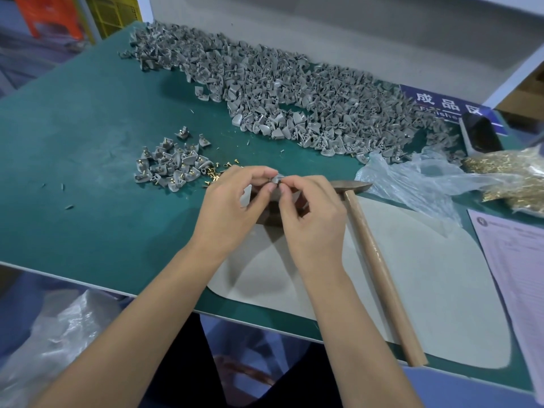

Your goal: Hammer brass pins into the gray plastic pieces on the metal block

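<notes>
both hands pinch one gray piece in a narrow grip over the metal block; seat pin straight before taking hammer.

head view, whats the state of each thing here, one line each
left hand: pinching a gray piece
right hand: fingertips pinching at the same gray piece
gray piece: held between both hands above the metal block
metal block: mostly hidden under the hands
hammer: lying flat, untouched
large gray pile: loose, no pins showing
small gray pile: brass pins fitted
plastic bag: open, crumpled
</notes>
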Tool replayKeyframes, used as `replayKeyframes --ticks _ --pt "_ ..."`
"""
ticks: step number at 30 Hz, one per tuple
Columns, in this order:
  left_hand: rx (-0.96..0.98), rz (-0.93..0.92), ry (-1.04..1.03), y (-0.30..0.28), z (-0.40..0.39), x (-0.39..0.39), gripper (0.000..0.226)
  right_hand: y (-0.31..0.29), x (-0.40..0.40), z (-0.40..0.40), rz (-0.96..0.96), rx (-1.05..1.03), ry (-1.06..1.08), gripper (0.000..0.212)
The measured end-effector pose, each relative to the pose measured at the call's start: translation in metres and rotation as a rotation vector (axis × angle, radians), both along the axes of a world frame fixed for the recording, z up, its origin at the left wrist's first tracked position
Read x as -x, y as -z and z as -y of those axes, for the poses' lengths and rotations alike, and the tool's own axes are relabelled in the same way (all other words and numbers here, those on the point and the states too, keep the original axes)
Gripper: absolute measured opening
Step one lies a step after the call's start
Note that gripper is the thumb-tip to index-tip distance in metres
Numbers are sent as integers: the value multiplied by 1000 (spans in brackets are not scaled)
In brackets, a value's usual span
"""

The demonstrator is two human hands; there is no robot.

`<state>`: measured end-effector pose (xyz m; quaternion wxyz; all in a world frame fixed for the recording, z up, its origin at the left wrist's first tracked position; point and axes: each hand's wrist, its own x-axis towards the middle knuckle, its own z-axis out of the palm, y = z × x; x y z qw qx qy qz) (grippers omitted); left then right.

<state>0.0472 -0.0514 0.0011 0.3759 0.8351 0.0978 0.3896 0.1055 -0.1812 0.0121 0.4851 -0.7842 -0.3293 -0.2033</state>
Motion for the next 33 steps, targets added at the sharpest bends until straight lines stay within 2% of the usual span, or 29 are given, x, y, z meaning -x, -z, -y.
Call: replayKeyframes --ticks 5,19,26,33 --pt "-79 49 -14 1 2 0 18 1 0 0 -43 0 9 9" --pt "-41 13 41 -2 2 5 16 -2 0 2 -38 39 -18 8" --pt "-124 -51 60 -3 -1 3 14 0 0 1 6 155 7 9" --pt "-20 -25 33 4 -2 2 15 -3 2 -3 -50 88 36 8"
